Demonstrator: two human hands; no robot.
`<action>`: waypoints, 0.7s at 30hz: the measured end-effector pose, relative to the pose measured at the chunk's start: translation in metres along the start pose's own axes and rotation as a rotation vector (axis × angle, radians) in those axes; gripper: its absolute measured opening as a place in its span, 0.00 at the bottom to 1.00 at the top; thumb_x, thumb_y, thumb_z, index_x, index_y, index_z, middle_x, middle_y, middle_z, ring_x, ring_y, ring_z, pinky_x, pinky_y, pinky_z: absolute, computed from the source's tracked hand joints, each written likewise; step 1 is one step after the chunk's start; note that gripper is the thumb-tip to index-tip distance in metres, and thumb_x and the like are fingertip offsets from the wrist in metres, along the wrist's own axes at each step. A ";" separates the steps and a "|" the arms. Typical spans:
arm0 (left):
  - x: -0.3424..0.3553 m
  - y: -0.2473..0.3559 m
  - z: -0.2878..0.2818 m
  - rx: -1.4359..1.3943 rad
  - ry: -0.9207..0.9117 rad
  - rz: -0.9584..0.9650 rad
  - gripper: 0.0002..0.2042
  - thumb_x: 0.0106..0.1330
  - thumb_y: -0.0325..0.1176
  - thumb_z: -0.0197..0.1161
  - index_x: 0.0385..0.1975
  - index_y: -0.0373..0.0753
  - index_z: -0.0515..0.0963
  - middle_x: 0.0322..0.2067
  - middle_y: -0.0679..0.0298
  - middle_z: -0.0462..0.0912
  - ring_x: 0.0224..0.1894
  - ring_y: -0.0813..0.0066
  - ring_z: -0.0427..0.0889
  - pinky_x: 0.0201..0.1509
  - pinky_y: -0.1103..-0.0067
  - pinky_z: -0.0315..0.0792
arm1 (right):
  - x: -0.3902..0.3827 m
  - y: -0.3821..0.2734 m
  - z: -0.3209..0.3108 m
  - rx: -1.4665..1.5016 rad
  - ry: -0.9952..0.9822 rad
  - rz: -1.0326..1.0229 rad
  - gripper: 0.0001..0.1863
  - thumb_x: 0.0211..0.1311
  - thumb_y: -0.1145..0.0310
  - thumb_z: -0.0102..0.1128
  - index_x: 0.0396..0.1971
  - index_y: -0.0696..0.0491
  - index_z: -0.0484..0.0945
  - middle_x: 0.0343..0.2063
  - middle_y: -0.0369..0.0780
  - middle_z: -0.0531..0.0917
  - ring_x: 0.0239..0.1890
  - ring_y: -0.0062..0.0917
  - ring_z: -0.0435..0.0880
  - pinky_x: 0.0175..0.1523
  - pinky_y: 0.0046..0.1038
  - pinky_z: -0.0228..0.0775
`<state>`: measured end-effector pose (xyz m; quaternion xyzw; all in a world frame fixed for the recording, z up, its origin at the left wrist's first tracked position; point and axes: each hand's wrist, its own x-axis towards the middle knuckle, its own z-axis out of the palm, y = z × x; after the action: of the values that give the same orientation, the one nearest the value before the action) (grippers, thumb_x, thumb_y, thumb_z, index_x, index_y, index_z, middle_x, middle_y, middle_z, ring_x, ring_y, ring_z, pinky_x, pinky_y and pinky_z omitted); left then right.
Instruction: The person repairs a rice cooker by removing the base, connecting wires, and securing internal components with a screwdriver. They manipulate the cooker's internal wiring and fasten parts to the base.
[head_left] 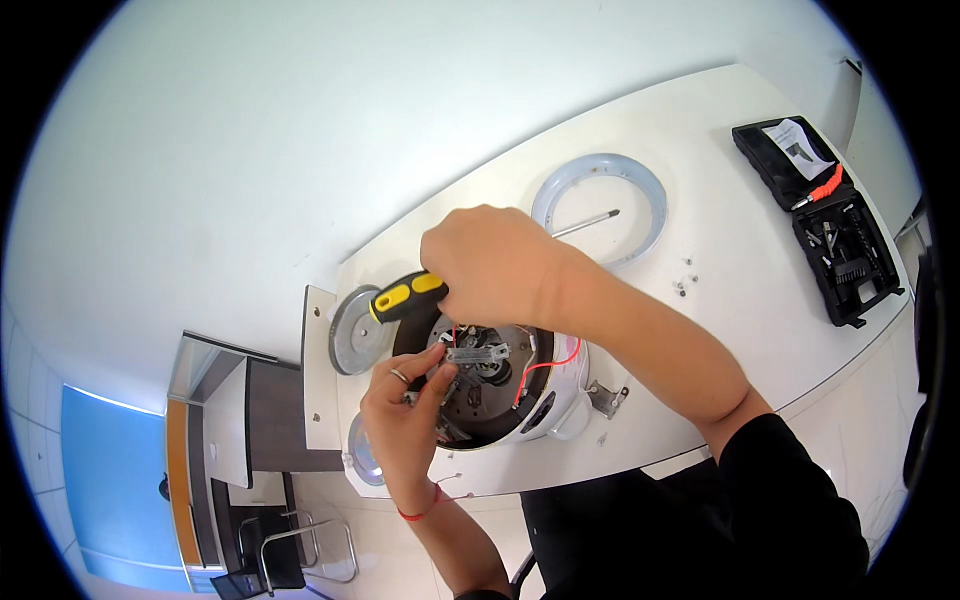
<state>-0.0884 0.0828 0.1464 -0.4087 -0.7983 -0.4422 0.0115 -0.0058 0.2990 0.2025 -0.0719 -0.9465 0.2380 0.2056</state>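
My right hand is closed round the yellow and black handle of a screwdriver; its shaft is hidden behind the hand. Lower down, my left hand, with a ring and a red wrist string, pinches a small greyish bracket-like part between thumb and fingers. Both hands are over an opened round appliance, which looks like a rice cooker with its inside bare. Wires and metal parts show in its dark interior, and a red wire loops over its right rim.
A pale ring lies behind, with a metal rod inside it. Loose screws and a metal bracket are at the right. An open black tool case holds bits and an orange-handled tool. A round metal plate leans at the left.
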 end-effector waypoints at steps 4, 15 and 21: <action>-0.004 -0.003 0.001 0.020 0.011 0.043 0.14 0.60 0.25 0.77 0.47 0.39 0.90 0.42 0.60 0.89 0.41 0.71 0.85 0.46 0.77 0.77 | 0.001 -0.009 0.004 0.029 -0.137 -0.007 0.12 0.48 0.67 0.69 0.31 0.59 0.87 0.30 0.52 0.88 0.37 0.48 0.90 0.44 0.43 0.84; -0.017 0.011 0.009 0.135 0.124 0.016 0.13 0.60 0.29 0.78 0.45 0.36 0.88 0.40 0.58 0.88 0.45 0.64 0.85 0.51 0.73 0.76 | 0.003 -0.019 0.014 0.073 -0.390 -0.029 0.12 0.51 0.67 0.68 0.35 0.58 0.88 0.34 0.51 0.89 0.40 0.47 0.90 0.46 0.43 0.83; -0.024 0.014 0.011 0.154 0.157 0.059 0.13 0.61 0.28 0.77 0.45 0.35 0.88 0.41 0.57 0.88 0.47 0.64 0.85 0.54 0.72 0.76 | 0.006 -0.010 0.022 0.110 -0.366 -0.098 0.13 0.50 0.66 0.69 0.33 0.58 0.88 0.33 0.50 0.88 0.38 0.46 0.89 0.45 0.42 0.81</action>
<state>-0.0590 0.0794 0.1405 -0.3941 -0.8141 -0.4098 0.1185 -0.0208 0.2824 0.1919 0.0299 -0.9561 0.2881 0.0452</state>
